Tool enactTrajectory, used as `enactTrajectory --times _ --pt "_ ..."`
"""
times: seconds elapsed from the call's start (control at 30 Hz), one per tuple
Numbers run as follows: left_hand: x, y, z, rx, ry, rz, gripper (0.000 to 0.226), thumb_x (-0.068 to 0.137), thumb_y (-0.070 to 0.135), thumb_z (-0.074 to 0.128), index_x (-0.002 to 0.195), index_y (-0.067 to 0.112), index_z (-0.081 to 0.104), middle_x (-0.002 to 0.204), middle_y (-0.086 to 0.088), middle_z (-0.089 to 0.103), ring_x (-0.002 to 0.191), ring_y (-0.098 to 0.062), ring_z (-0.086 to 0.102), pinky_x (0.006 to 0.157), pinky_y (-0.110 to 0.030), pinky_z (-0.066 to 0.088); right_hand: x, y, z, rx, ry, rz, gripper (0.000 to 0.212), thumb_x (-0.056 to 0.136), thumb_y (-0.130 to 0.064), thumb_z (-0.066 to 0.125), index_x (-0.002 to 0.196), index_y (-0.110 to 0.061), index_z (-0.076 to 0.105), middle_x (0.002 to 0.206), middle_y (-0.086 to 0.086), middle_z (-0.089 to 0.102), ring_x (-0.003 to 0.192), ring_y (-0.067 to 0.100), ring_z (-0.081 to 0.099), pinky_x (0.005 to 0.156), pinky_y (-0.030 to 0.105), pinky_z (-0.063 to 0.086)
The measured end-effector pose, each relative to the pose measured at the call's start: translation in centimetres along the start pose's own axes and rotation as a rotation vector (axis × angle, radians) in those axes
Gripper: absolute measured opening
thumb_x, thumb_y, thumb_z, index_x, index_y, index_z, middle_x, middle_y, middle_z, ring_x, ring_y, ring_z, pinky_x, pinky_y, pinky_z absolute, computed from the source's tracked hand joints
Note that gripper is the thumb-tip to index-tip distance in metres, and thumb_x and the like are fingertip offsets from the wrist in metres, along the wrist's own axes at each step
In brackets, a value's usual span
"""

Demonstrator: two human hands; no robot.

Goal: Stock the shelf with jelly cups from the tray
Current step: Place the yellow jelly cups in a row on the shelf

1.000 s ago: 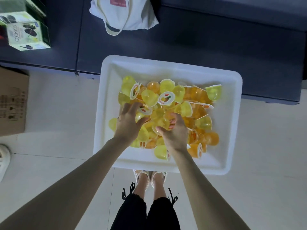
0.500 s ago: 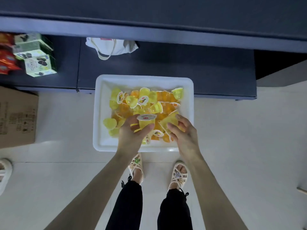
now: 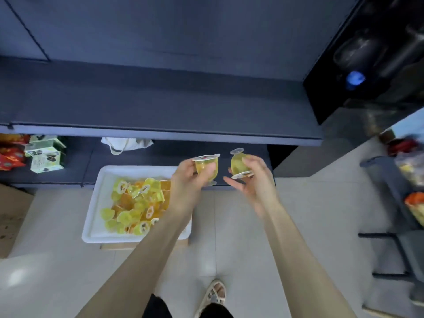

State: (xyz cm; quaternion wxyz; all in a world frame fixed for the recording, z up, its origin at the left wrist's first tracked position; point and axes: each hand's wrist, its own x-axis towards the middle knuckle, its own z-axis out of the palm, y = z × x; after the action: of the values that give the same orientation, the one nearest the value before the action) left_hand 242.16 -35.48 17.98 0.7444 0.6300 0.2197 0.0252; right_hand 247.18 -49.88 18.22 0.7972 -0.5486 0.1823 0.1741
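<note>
Yellow jelly cup (image 3: 205, 168) is gripped in the left hand (image 3: 189, 180), a second cup (image 3: 238, 165) in the right hand (image 3: 255, 182); the dark shelf (image 3: 160, 109) lies at 12 o'clock, about equally near both.

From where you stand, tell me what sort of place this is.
Probably a small shop aisle being restocked: dark blue-grey shelving, green-and-white snack boxes on its bottom shelf, and a white plastic tray of yellow and orange jelly cups.

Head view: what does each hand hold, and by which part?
Left hand grips a yellow jelly cup round its side wall, lid up. Right hand grips a second jelly cup by its side wall, tilted.
</note>
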Motion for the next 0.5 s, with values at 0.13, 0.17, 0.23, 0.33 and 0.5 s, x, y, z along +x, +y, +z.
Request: enactTrajectory --times 0.13,0.17,0.23,0.33,0.5 --pt "-0.8 6.2 5.8 -0.076 -0.036 0.113 0.032 0.084 0.014 0.069 0.113 0.006 0.059 0.105 -0.006 0.07 0.094 -0.016 0.068 0.074 -0.025 0.057 -1.7 -9.5 -2.1 -0.117 -0.049 -0.143 0.017 0.091 -0.012 0.059 0.108 -0.009 0.061 0.095 0.007 0.062 0.081 0.023 0.064 0.072 0.033 0.057" --pt "-0.6 7.8 7.1 -0.081 -0.038 0.144 0.033 0.083 0.015 0.071 0.113 0.009 0.059 0.106 -0.004 0.07 0.096 -0.015 0.067 0.077 -0.025 0.056 -1.8 -11.8 -2.4 -0.169 -0.056 -0.186 0.021 0.09 -0.012 0.061 0.11 -0.009 0.06 0.096 0.007 0.062 0.08 0.021 0.064 0.07 0.029 0.057" --pt "-0.2 11.1 9.4 -0.091 -0.046 0.211 0.035 0.081 0.014 0.072 0.112 0.014 0.057 0.105 0.0 0.07 0.096 -0.012 0.067 0.075 -0.019 0.053 -1.9 -16.3 -2.7 -0.272 -0.051 -0.269 0.029 0.086 -0.012 0.067 0.112 -0.007 0.056 0.102 0.01 0.063 0.081 0.02 0.065 0.064 0.024 0.054" --pt "1.0 16.0 12.4 -0.088 -0.07 0.319 0.044 0.081 0.013 0.072 0.119 0.017 0.051 0.1 0.005 0.069 0.093 -0.008 0.066 0.066 -0.011 0.049 -1.7 -22.7 -2.7 -0.382 -0.019 -0.42 0.036 0.078 -0.011 0.075 0.107 -0.008 0.053 0.104 0.008 0.062 0.086 0.017 0.064 0.065 0.024 0.052" --pt "4.5 22.7 16.0 -0.03 -0.097 0.484 0.047 0.079 0.014 0.074 0.12 0.022 0.052 0.102 0.012 0.068 0.097 -0.006 0.064 0.078 -0.015 0.05 0.0 -31.3 -2.0 -0.528 -0.028 -0.674 0.037 0.073 -0.012 0.079 0.106 -0.015 0.062 0.094 -0.002 0.061 0.08 0.014 0.058 0.08 0.029 0.051"
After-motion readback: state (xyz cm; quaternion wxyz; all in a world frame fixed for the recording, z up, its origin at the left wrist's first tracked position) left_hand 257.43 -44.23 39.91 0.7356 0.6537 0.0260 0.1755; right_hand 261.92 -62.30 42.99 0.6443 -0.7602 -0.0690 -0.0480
